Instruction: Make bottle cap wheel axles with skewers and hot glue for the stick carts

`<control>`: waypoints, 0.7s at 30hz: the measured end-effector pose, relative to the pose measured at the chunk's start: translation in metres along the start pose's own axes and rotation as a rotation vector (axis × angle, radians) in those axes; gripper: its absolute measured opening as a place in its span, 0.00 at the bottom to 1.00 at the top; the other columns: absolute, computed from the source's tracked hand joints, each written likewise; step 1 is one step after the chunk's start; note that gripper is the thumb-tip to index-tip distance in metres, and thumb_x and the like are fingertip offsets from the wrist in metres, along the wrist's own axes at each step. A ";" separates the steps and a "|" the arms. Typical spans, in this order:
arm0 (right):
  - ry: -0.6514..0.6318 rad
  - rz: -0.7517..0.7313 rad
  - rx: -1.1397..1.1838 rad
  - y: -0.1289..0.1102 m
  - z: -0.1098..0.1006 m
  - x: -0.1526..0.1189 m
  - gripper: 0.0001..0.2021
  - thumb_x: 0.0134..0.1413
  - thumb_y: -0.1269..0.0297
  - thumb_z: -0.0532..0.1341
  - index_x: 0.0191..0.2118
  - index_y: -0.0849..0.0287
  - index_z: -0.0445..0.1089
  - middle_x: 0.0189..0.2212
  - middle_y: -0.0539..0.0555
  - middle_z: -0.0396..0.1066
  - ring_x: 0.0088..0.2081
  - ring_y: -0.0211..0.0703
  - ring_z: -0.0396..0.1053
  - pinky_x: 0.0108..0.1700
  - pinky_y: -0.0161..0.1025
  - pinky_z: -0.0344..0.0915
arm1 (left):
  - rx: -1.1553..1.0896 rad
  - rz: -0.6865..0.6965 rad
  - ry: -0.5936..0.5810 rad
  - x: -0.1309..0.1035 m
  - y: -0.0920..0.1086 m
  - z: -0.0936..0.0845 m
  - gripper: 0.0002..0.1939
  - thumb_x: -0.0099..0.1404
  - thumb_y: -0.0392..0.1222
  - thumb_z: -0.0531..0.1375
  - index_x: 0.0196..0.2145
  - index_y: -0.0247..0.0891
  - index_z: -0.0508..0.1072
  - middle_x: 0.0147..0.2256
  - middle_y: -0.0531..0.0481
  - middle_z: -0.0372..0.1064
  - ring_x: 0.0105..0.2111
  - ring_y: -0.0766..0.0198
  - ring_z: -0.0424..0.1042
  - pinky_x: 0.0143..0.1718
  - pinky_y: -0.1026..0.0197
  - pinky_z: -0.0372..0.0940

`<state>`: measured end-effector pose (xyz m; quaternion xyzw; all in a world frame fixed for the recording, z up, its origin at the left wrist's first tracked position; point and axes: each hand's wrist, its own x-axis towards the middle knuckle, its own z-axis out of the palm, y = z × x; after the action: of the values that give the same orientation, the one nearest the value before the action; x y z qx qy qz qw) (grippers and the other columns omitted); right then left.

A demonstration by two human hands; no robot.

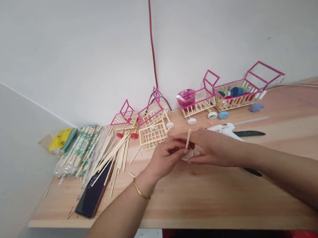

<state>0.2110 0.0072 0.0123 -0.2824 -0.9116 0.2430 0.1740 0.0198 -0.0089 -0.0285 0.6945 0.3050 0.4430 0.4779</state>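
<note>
Near the middle of the wooden table (pixel 216 201), my left hand (pixel 165 156) and my right hand (pixel 214 147) meet. Between them stands a short wooden stick (pixel 188 139), tilted slightly, above a small whitish round cap (pixel 187 155). My left fingers are closed on the cap's left side. The right fingers curl round the stick and the cap's other side, with a small white piece between them. Just behind my right hand lies a white glue gun (pixel 225 129), partly covered by it. A small stick frame (pixel 153 136) sits behind my left hand.
Stick carts with pink rims (pixel 200 105) stand along the wall, one holding a pink cup (pixel 186 99). Loose sticks (pixel 119 155) and a dark phone (pixel 94 194) lie left, beside packaged sticks (pixel 85 146) and a yellow bag (pixel 62 140). A dark green blade-shaped object (pixel 250 133) lies right.
</note>
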 end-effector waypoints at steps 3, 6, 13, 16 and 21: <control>-0.003 -0.013 0.005 0.000 0.000 0.000 0.26 0.51 0.60 0.62 0.56 0.54 0.59 0.48 0.57 0.70 0.45 0.48 0.68 0.45 0.43 0.62 | 0.026 -0.005 0.002 0.000 0.000 0.000 0.07 0.60 0.42 0.62 0.32 0.36 0.77 0.40 0.44 0.72 0.41 0.61 0.71 0.46 0.57 0.64; -0.011 -0.023 0.018 -0.001 -0.001 0.001 0.29 0.52 0.61 0.62 0.60 0.52 0.56 0.49 0.57 0.69 0.47 0.49 0.67 0.46 0.44 0.61 | 0.050 -0.015 0.002 0.000 0.000 0.000 0.07 0.60 0.41 0.62 0.33 0.36 0.77 0.40 0.43 0.72 0.41 0.61 0.71 0.45 0.57 0.64; -0.033 -0.011 0.023 -0.003 -0.004 0.002 0.24 0.51 0.60 0.63 0.55 0.54 0.61 0.46 0.55 0.71 0.43 0.47 0.68 0.42 0.41 0.61 | 0.039 0.003 -0.027 0.000 0.002 0.000 0.06 0.61 0.40 0.61 0.33 0.35 0.76 0.40 0.43 0.73 0.42 0.61 0.71 0.46 0.57 0.64; -0.039 0.007 0.015 -0.003 -0.003 0.002 0.19 0.51 0.59 0.62 0.50 0.56 0.65 0.42 0.55 0.72 0.40 0.47 0.68 0.40 0.40 0.60 | 0.049 -0.011 -0.032 0.000 0.002 0.000 0.06 0.61 0.40 0.61 0.33 0.35 0.76 0.40 0.42 0.73 0.42 0.61 0.71 0.45 0.58 0.64; -0.053 0.001 0.044 -0.004 -0.003 0.003 0.15 0.51 0.60 0.62 0.45 0.56 0.65 0.40 0.54 0.72 0.38 0.45 0.68 0.38 0.39 0.59 | 0.070 0.007 -0.039 0.000 0.002 0.001 0.06 0.61 0.40 0.61 0.32 0.35 0.76 0.38 0.44 0.74 0.41 0.62 0.71 0.45 0.59 0.64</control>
<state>0.2083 0.0073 0.0170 -0.2722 -0.9102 0.2707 0.1557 0.0201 -0.0105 -0.0264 0.7205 0.3085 0.4199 0.4576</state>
